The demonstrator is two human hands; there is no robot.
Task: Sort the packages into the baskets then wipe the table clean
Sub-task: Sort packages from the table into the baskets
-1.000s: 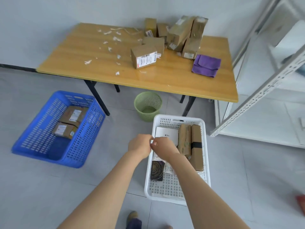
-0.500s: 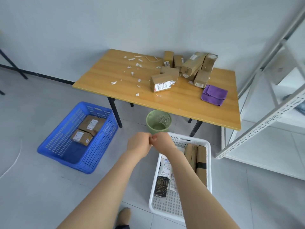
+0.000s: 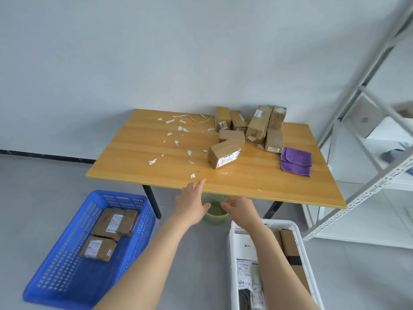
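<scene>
On the table (image 3: 145,157), a pile of boxes (image 3: 259,126) is left near the far right corner, paper scraps (image 3: 152,161) are scattered to its left, and a purple cloth (image 3: 296,161) lies unused. Packages (image 3: 111,222) are held in the blue basket (image 3: 44,285) and the white basket (image 3: 297,242) on the floor (image 3: 44,175), so sorting is judged partly done and wiping not begun. Nothing is held: the left hand (image 3: 190,202) is stretched toward the near edge, the right hand (image 3: 241,209) loosely curled. Metal shelving (image 3: 357,199) stands at the right.

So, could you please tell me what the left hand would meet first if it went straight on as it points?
Probably the nearest cardboard box, which lies on the table with its red-and-white label facing forward. The left hand is open at the front edge, and its height above the tabletop is unclear.
</scene>
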